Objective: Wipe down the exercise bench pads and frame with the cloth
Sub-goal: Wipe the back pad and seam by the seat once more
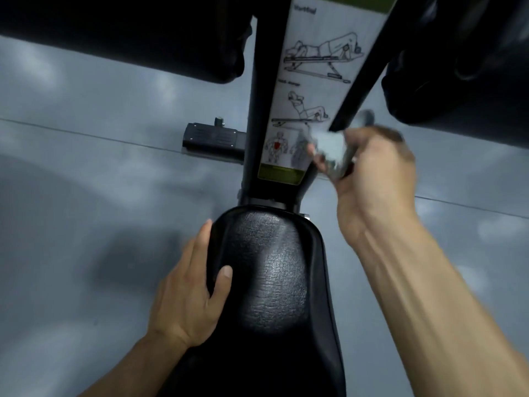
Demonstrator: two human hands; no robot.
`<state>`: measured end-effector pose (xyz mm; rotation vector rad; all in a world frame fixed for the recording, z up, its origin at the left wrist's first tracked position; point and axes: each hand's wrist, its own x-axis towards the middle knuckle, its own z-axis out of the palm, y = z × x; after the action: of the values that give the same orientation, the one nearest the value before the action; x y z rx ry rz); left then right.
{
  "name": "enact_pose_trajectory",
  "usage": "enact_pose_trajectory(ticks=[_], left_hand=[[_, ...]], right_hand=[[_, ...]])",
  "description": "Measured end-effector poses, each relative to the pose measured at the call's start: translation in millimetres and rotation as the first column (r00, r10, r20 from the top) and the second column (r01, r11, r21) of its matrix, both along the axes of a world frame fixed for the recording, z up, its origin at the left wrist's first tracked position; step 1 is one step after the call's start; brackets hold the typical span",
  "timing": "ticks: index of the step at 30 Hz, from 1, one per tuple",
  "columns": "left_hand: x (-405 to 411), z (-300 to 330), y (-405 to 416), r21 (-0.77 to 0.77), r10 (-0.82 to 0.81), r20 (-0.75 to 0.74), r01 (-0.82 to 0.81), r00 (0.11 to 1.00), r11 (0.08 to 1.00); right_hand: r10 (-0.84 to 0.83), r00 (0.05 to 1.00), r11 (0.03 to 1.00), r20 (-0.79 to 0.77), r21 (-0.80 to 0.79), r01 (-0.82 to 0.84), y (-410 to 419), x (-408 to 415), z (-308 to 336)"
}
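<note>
Figure: my left hand (190, 293) bare, no glove | my right hand (375, 179) bare | both forearms unsleeved, sinews showing.
</note>
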<state>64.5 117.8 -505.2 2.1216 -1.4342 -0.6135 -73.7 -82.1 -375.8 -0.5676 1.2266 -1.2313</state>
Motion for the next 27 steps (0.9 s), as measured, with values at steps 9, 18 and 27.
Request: enact_pose_trajectory(ticks=[9, 18, 27], left_hand=[[1.2, 1.8, 0.0, 0.011, 0.005, -0.009, -0.005, 1.000, 1.000], [4.8, 0.0, 1.4, 0.016, 0.003, -0.044, -0.002, 0.999, 1.000], [9.2, -0.5, 2.8, -0.060, -0.084, -0.060, 0.081, 0.995, 0.995]], right_hand=[[0.044, 0.993, 0.983, -0.105, 0.182, -0.024, 13.3, 8.0, -9.9], [0.212, 0.975, 0.971, -0.064, 0.129, -0.203, 57.8, 17.8, 4.7], [0.546, 0.809, 0.822, -0.217, 0.323, -0.469, 103.3, 25.0, -11.6]])
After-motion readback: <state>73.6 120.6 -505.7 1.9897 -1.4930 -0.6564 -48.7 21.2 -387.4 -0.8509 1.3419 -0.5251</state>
